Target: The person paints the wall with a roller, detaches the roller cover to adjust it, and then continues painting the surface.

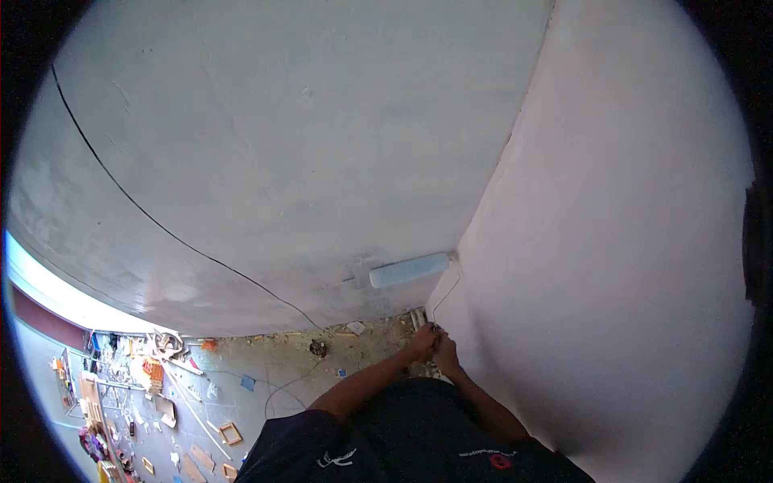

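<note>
Paint roller (409, 270), pale blue: at the left wall (306, 153), right end just beside the wall corner (485, 191); contact uncertain. Your left hand (422, 344), your right hand (445, 354): below the corner, fingers seemingly clenched around the roller's handle. Hazards: wire frame (459, 277) scraping the right wall (628, 217), should your grip twist; loose rubble (390, 332) below-left of the corner, should you step carelessly.

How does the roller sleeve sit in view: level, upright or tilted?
Slightly tilted: the roller sleeve has its right end higher in the picture than its left. Contact with the wall behind it cannot be told.
</note>
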